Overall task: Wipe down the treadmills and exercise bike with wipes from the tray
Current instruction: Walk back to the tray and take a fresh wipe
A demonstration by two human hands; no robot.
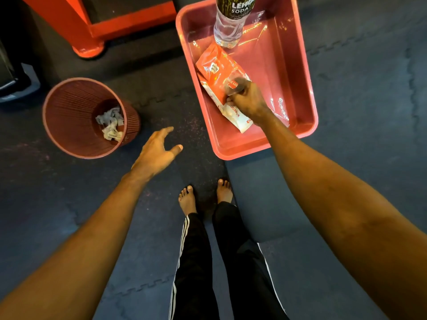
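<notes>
Left hand (157,153) hangs open, fingers spread; just left of it, a round pink plastic mesh bin (69,116) holding crumpled white wipes (112,123). Right hand (248,100), fingers curled, pinches the orange-and-white soft wipes pack (218,70) beneath it, inside the red rectangular plastic tray (309,77); beyond that hand, a clear plastic soda bottle (228,26).

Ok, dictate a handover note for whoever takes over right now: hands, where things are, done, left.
Right hand pinches the red-and-white wipes packet lying in the red plastic tray, beside a clear soda bottle.
Left hand open, holding nothing, near the red ribbed waste basket.
Done: crumpled white wipes sit in the basket.
Left: pull a fresh wipe, then wipe; which machines remain cannot be told.
</notes>
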